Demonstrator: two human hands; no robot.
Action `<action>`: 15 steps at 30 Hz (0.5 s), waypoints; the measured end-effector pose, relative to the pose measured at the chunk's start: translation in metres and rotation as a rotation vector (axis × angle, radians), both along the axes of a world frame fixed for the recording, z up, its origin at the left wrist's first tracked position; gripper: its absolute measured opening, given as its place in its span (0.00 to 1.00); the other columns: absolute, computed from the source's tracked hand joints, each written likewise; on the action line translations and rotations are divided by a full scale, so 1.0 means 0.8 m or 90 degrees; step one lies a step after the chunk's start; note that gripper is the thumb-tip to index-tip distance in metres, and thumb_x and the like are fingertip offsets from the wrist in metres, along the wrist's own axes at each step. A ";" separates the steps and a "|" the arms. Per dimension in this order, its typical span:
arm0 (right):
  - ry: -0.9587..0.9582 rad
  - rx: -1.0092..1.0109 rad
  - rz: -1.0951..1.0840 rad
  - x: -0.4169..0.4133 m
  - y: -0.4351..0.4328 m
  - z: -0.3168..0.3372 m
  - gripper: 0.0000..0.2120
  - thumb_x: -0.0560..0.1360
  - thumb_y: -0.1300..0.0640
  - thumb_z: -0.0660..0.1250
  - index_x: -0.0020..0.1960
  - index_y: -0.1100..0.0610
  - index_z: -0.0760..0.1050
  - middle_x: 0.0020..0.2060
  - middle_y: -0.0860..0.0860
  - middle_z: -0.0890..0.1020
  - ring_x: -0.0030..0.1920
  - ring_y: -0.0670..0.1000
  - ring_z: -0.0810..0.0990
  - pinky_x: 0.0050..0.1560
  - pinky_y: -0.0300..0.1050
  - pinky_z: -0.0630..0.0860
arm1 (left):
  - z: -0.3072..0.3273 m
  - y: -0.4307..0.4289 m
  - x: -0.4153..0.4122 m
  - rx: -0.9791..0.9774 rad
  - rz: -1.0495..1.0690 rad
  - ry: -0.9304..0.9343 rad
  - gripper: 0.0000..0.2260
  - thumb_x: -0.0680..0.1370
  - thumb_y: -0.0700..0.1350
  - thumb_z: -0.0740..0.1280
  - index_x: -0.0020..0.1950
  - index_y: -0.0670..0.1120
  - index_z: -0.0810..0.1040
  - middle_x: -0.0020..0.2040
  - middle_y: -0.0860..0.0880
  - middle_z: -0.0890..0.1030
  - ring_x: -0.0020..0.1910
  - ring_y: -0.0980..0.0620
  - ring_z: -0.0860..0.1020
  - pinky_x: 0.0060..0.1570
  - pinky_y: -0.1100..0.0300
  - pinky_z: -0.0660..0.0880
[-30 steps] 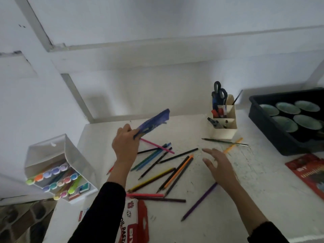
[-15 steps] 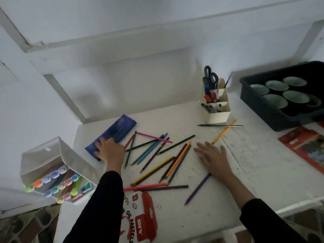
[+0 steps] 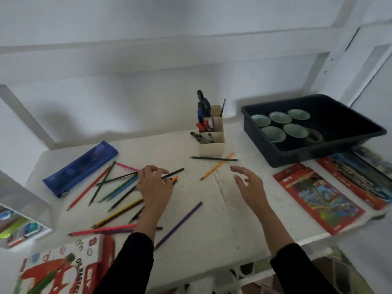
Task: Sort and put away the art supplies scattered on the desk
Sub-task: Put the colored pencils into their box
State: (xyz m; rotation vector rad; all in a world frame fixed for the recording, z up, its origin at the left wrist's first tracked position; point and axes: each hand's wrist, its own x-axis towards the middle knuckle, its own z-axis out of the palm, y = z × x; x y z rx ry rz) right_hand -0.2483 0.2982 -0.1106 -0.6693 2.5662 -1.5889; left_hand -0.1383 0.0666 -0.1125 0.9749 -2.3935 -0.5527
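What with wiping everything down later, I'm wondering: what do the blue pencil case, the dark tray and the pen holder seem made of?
Blue pencil case: probably soft vinyl or plastic, slightly glossy and translucent, with a zip end.
Dark tray: probably moulded plastic, dull sheen, rounded rim.
Pen holder: cream, matt, thin flat walls; card or plastic, I cannot tell.

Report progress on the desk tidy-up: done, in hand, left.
Done: only the pen holder looks stocked, with scissors and pens. In hand: the left hand rests on the scattered coloured pencils; the right hand hovers open, empty. Left: nearly everything, including the purple pencil, the orange pencil and the blue pencil case lying beside them.
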 end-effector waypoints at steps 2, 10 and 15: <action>0.082 0.053 -0.054 -0.031 0.060 0.005 0.11 0.74 0.67 0.65 0.51 0.55 0.81 0.48 0.46 0.81 0.52 0.50 0.79 0.55 0.43 0.72 | -0.006 0.057 -0.022 0.021 -0.041 -0.018 0.09 0.69 0.37 0.69 0.46 0.47 0.83 0.52 0.46 0.75 0.57 0.41 0.70 0.49 0.48 0.67; -0.008 0.501 -0.169 -0.101 0.239 -0.013 0.15 0.77 0.55 0.60 0.63 0.56 0.71 0.61 0.58 0.74 0.59 0.57 0.73 0.60 0.55 0.71 | -0.032 0.267 -0.095 0.116 -0.387 0.002 0.17 0.74 0.39 0.66 0.63 0.47 0.77 0.61 0.48 0.74 0.62 0.49 0.70 0.61 0.58 0.66; -0.011 0.658 -0.040 -0.088 0.239 0.008 0.17 0.79 0.49 0.54 0.68 0.48 0.64 0.63 0.54 0.69 0.65 0.56 0.66 0.63 0.67 0.62 | -0.027 0.338 -0.116 0.132 -0.477 -0.089 0.22 0.80 0.47 0.61 0.74 0.51 0.63 0.73 0.51 0.64 0.71 0.52 0.62 0.70 0.57 0.57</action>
